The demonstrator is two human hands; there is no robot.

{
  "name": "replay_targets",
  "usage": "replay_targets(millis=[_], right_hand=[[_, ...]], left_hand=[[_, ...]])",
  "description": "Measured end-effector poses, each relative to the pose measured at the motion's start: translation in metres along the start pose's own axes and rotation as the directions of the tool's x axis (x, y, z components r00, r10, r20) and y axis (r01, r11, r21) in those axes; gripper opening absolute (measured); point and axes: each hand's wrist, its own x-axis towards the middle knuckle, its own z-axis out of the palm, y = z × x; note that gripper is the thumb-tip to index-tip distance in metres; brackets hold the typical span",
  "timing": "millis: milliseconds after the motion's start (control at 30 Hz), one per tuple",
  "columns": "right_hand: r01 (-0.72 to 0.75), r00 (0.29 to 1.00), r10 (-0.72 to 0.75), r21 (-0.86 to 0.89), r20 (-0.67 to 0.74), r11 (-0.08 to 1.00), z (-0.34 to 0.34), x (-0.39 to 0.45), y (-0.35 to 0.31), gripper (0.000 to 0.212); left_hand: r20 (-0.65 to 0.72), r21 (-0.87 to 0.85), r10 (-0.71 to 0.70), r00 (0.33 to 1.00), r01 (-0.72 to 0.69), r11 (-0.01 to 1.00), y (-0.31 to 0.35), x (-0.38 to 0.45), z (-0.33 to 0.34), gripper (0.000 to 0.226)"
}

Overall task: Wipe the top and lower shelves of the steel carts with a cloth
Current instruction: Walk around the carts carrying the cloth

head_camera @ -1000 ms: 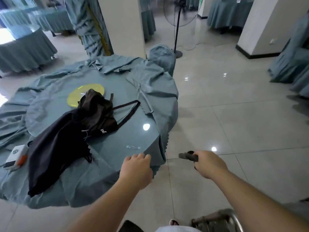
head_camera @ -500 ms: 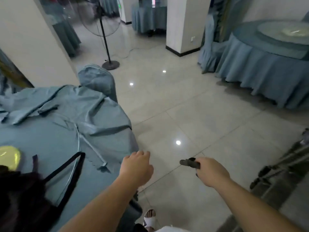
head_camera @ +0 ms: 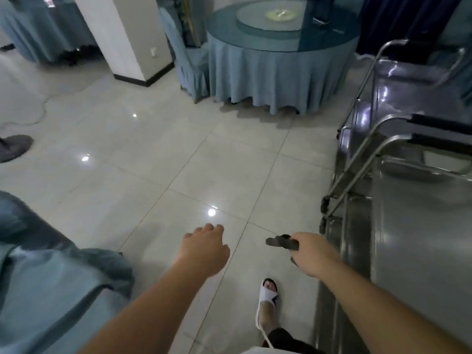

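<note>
Two steel carts stand at the right: the near cart (head_camera: 421, 251) shows its flat top shelf, and a second cart (head_camera: 398, 80) stands behind it with its handle rail up. My right hand (head_camera: 315, 254) grips a small dark grey cloth (head_camera: 282, 243), held over the floor just left of the near cart. My left hand (head_camera: 204, 247) hangs over the floor tiles with loosely curled fingers and holds nothing.
A blue-clothed table edge (head_camera: 51, 277) is at lower left. A round table with blue skirt (head_camera: 278, 62) and a covered chair (head_camera: 189, 62) stand ahead. A white pillar (head_camera: 122, 34) and a fan base (head_camera: 14, 146) are at left. My sandalled foot (head_camera: 268, 293) is on the floor.
My view has swung right, away from the cluttered table; the steel carts have come into view. My left hand left the table edge. The right hand still holds the cloth.
</note>
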Motion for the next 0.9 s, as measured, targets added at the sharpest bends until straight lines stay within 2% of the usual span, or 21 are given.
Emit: replay_targets(millis=[200,500,733,900], right_hand=[[-0.020,0.999,0.024,0.102,-0.035,0.995,-0.053,0.093,0.012,0.010],[-0.097,0.993,0.106,0.155,-0.051,0.983,-0.129,0.201,0.041,0.016],[-0.281,0.951,0.301,0.210,-0.072,0.937,-0.143,0.261,0.069,0.012],[-0.442,0.870,0.488,0.327,-0.071,0.835,-0.152,0.301,0.079,0.014]], left_hand=[[-0.013,0.053,0.081,0.997,-0.080,0.995,0.037,0.104,-0.053,0.048],[0.050,0.066,0.146,0.988,-0.150,0.987,0.088,0.228,-0.112,0.049],[0.102,0.111,0.319,0.942,-0.330,0.938,0.129,0.343,-0.142,0.051],[0.189,0.177,0.491,0.850,-0.521,0.835,0.157,0.439,-0.158,0.051]])
